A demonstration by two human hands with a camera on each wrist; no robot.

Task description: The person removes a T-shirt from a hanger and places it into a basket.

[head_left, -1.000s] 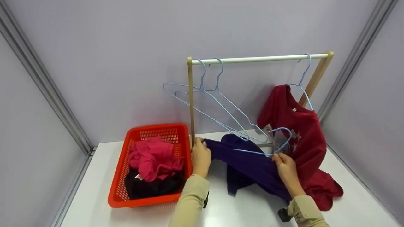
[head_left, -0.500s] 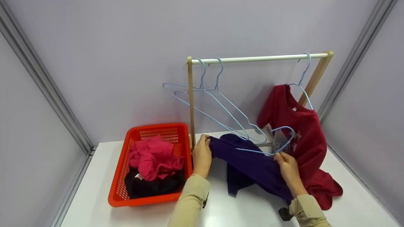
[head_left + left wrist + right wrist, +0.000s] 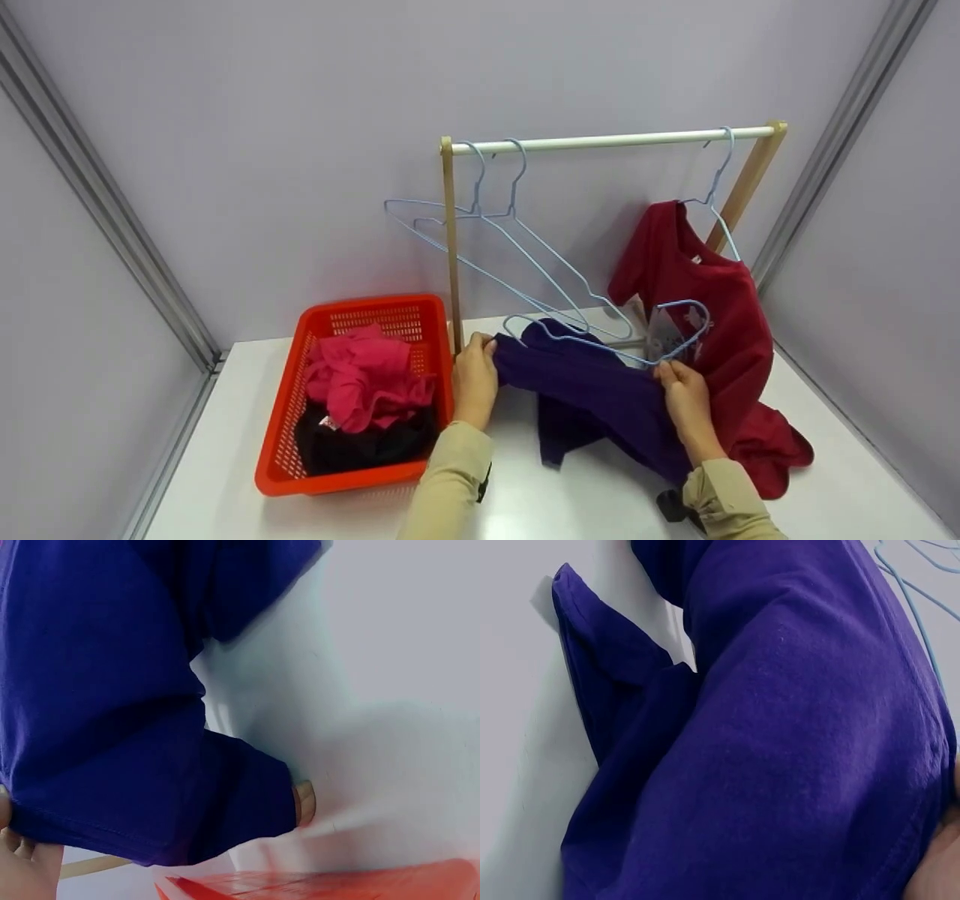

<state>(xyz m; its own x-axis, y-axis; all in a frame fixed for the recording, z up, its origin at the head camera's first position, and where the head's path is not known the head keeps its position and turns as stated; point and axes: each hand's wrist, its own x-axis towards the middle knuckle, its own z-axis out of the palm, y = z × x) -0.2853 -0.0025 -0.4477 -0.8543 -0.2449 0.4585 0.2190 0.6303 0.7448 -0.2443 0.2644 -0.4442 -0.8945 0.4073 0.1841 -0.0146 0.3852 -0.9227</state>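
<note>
A dark purple shirt [image 3: 592, 394] is stretched between the two hands, its lower part draped towards the table front. My left hand [image 3: 476, 379] pinches its upper left edge; in the left wrist view that hand [image 3: 26, 870] shows only at the lower left corner. At the shirt's upper right edge, my right hand [image 3: 686, 397] pinches cloth together with a light blue clothes hanger [image 3: 600, 346] near the base of its hook. The hanger's looped left end lies over the shirt's top edge. Purple cloth [image 3: 780, 735] fills most of the right wrist view.
An orange-red basket [image 3: 274, 442] with pink [image 3: 364, 375] and black [image 3: 360, 450] clothes stands at left. Behind the hands is a small clothes rack [image 3: 615, 140] bearing two bare hangers [image 3: 551, 277] and a dark red T-shirt [image 3: 712, 315], which reaches the white table [image 3: 202, 465].
The hanger's left end, hidden in the earlier frames, now shows above the shirt's edge. Its hook has shifted slightly right. My left hand went a little right, then back; both hands keep their grip.
</note>
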